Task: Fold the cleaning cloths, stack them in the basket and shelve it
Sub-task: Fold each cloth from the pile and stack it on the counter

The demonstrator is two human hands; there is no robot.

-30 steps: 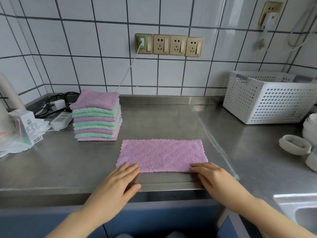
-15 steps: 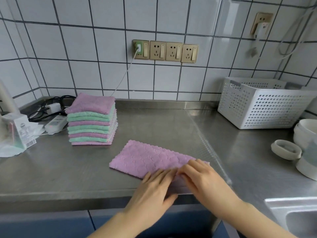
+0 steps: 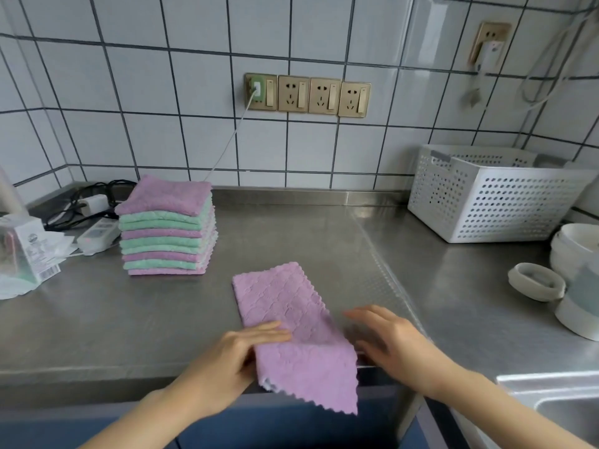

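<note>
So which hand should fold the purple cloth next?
Probably the left hand: it already grips the purple quilted cloth at its left edge. The right hand is open and blurred beside it, holding nothing.

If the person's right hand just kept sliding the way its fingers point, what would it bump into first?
Probably the purple cloth. The right hand lies just beside it, fingers pointing left and slightly away, toward the cloth's right edge. The blur makes the exact gap hard to judge.

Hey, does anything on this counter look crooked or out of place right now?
Yes: the purple cloth lies askew, its near corner hanging over the counter edge, unlike the squared stack.
</note>
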